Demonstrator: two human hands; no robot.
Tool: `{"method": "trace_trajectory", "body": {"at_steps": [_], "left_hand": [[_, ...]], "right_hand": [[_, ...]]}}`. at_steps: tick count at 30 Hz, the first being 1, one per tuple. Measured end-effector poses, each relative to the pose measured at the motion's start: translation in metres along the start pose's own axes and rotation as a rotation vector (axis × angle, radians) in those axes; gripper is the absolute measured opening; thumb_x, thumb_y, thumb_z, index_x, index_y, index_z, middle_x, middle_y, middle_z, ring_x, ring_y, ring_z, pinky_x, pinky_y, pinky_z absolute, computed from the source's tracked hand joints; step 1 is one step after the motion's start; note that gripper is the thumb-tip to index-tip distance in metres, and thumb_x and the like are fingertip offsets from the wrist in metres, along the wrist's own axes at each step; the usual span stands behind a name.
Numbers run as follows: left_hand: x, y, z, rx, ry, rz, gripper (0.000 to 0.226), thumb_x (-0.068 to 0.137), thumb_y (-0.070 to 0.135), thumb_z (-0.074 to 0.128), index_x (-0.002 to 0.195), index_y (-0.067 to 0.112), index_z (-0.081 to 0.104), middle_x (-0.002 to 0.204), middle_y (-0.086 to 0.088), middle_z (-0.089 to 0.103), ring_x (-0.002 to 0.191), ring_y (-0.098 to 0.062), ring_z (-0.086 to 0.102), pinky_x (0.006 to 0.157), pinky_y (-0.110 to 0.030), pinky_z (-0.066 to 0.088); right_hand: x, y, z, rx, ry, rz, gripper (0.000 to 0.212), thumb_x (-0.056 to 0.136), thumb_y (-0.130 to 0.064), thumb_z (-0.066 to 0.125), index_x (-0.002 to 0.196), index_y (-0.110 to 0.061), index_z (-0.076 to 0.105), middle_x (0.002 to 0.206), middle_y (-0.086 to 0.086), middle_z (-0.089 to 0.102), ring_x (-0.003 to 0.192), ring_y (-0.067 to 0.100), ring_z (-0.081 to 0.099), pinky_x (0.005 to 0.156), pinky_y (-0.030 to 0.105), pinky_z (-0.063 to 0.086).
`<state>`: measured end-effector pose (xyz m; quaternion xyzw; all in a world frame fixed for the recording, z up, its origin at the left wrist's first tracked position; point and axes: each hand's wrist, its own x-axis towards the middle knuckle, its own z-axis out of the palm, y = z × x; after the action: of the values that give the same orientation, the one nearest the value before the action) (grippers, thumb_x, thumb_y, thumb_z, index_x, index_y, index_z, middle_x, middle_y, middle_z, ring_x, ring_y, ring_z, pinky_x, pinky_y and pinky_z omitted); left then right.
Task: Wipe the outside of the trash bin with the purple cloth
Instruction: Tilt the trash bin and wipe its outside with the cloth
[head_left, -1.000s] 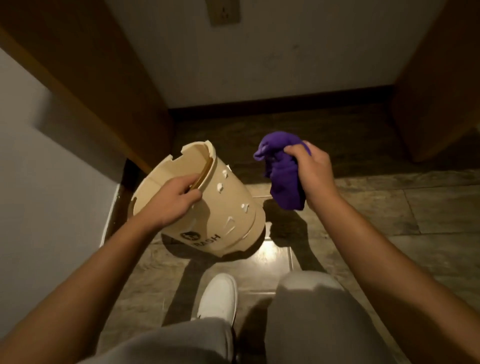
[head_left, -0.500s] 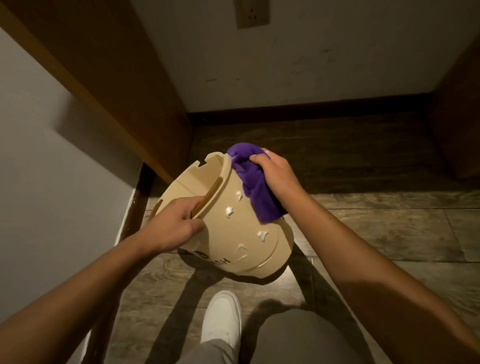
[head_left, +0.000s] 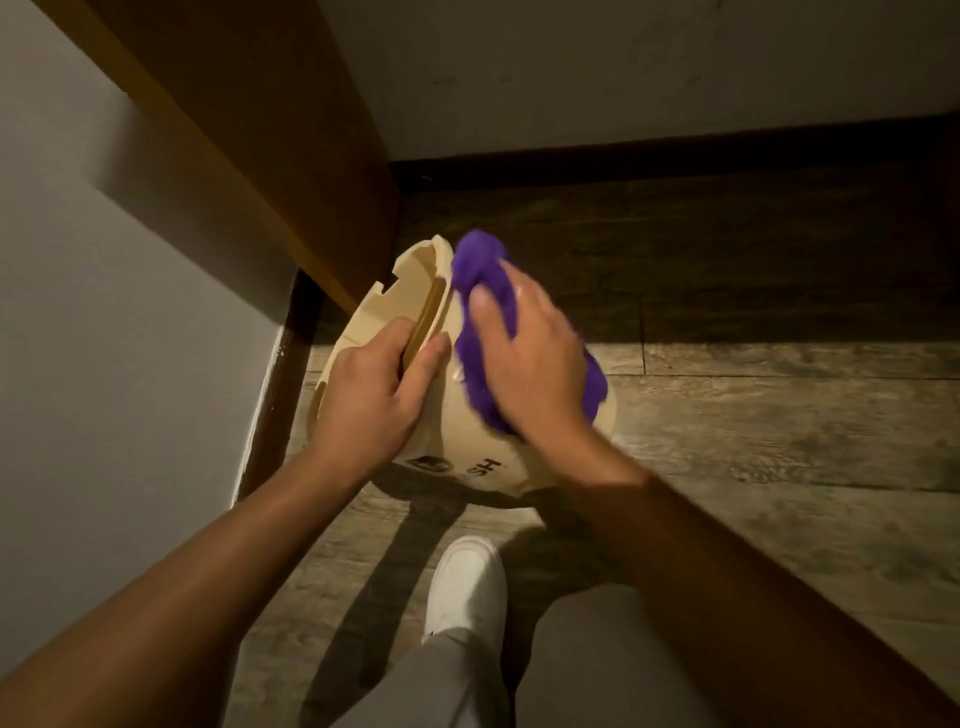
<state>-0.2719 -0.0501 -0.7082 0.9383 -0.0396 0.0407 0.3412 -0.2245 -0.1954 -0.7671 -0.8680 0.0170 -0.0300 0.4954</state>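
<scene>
A cream trash bin (head_left: 470, 457) with black lettering is tilted, its open mouth turned to the upper left and its base toward me. My left hand (head_left: 371, 395) grips the bin's rim, fingers inside the mouth and thumb on the outer wall. My right hand (head_left: 530, 364) presses the purple cloth (head_left: 483, 291) flat against the bin's outer side; the hand is slightly blurred. The cloth bunches above my fingers and spreads under my palm, covering much of that side of the bin.
A brown wooden panel (head_left: 249, 171) slants down close to the bin's left, beside a white wall (head_left: 104, 364). A dark baseboard (head_left: 675, 156) and pale wall close the far side. My white shoe (head_left: 467, 587) and grey trouser legs stand on the wood-look floor (head_left: 779, 467).
My right hand brought the cloth from the air onto the bin's side and slid it down the wall. The left hand kept its grip on the rim; the view moved closer.
</scene>
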Motion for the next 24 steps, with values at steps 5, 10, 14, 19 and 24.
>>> {"method": "trace_trajectory", "body": {"at_steps": [5, 10, 14, 19, 24], "left_hand": [[-0.001, 0.000, 0.002, 0.001, -0.010, 0.006, 0.022, 0.103, 0.033, 0.053, 0.104, 0.014, 0.064, 0.087, 0.007, 0.068, 0.077, -0.002, 0.065, 0.063, -0.031, 0.057], [0.002, 0.005, 0.013, -0.131, 0.010, -0.041, 0.015, 0.103, 0.030, 0.052, 0.113, 0.021, 0.059, 0.090, 0.014, 0.066, 0.086, 0.003, 0.064, 0.064, -0.014, 0.051], [0.009, 0.001, 0.008, -0.196, -0.004, -0.083, 0.022, 0.104, 0.036, 0.047, 0.107, 0.018, 0.060, 0.085, 0.006, 0.066, 0.079, -0.006, 0.064, 0.062, -0.016, 0.050], [0.023, 0.011, 0.009, -0.268, -0.032, -0.033, 0.032, 0.106, 0.036, 0.037, 0.095, 0.017, 0.060, 0.075, 0.004, 0.062, 0.063, -0.007, 0.057, 0.053, -0.016, 0.043], [0.026, -0.001, 0.010, -0.131, 0.076, -0.012, 0.029, 0.108, 0.030, 0.043, 0.098, 0.010, 0.063, 0.077, 0.006, 0.064, 0.070, -0.008, 0.062, 0.055, -0.018, 0.045]], "right_hand": [[0.011, 0.026, -0.010, 0.036, -0.063, 0.167, 0.047, 0.105, -0.059, 0.036, 0.137, -0.031, 0.056, 0.134, -0.001, 0.066, 0.127, 0.025, 0.059, 0.101, 0.040, 0.046], [0.020, 0.003, 0.003, -0.039, -0.054, 0.065, 0.052, 0.104, -0.062, 0.029, 0.139, -0.033, 0.054, 0.134, -0.004, 0.065, 0.130, 0.024, 0.057, 0.103, 0.044, 0.045], [0.041, 0.002, -0.003, 0.033, -0.101, 0.151, 0.041, 0.107, -0.051, 0.039, 0.129, -0.026, 0.063, 0.103, -0.010, 0.067, 0.114, 0.021, 0.064, 0.083, 0.034, 0.046], [-0.040, -0.011, 0.015, 0.123, 0.056, 0.044, 0.056, 0.102, -0.065, 0.024, 0.156, -0.048, 0.018, 0.168, -0.010, 0.029, 0.155, 0.011, 0.014, 0.126, 0.047, 0.015], [0.023, -0.009, 0.021, -0.126, 0.060, 0.088, 0.051, 0.104, -0.057, 0.028, 0.145, -0.034, 0.048, 0.146, 0.002, 0.059, 0.136, 0.029, 0.050, 0.115, 0.053, 0.034]]}}
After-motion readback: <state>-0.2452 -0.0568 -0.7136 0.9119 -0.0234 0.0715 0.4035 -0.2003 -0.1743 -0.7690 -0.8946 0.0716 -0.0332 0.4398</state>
